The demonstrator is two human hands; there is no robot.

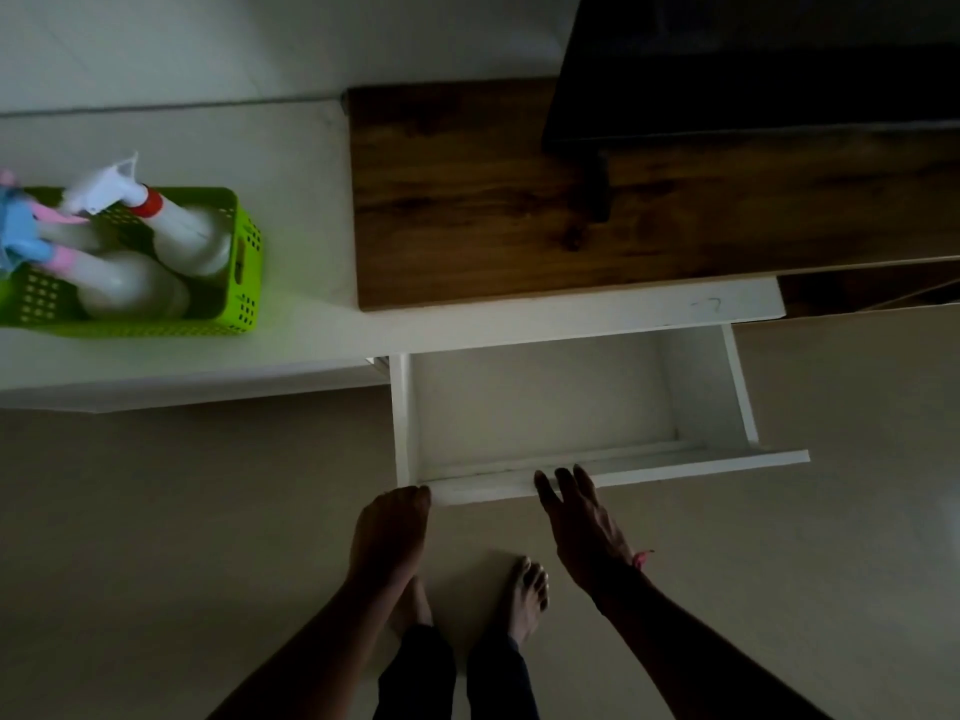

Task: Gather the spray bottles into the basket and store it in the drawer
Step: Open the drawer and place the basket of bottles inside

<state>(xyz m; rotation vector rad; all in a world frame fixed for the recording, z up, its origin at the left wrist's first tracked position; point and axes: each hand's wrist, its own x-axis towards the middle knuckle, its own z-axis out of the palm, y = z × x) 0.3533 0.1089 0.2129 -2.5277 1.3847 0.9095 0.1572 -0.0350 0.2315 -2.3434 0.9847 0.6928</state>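
1. The green basket [228, 283] sits at the left end of the white counter [311, 210], near its front edge, with 3 spray bottles [192, 236] lying inside; gathering looks done.
2. The left hand [387, 532] curls its fingers on the left corner of the drawer [540, 407] front, gripping it.
3. The right hand [582, 522] is loose, fingers spread, tips touching the front's top edge.
4. The drawer stands pulled out and bare inside, below the wooden board [467, 210].
5. Next, likely: both hands let go, reach left, lift the basket and lower it in.
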